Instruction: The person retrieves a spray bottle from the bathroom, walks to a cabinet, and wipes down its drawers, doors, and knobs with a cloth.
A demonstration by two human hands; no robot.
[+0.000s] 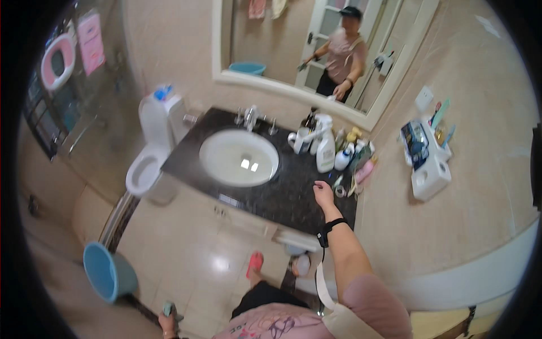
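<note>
My right hand (323,193) is over the dark stone counter (265,198), near its right end. Its fingers are curled in, and whatever they may hold cannot be made out. A white spray bottle (326,153) stands just beyond it, and a small white roll (340,192) lies close to its right. Low at the left, my left hand (167,325) is closed around a small grey-green item (168,308), too blurred to name. To the left of my right hand, the white oval basin (240,158) is set into the counter below a chrome tap (251,117).
Several bottles, a white jug (299,141) and a pink tube (365,170) crowd the counter's right end. A white toilet (149,164) with its lid up stands left. A blue tub (110,274) sits on the floor. A white wall rack (432,175) and a mirror (271,56) hang above.
</note>
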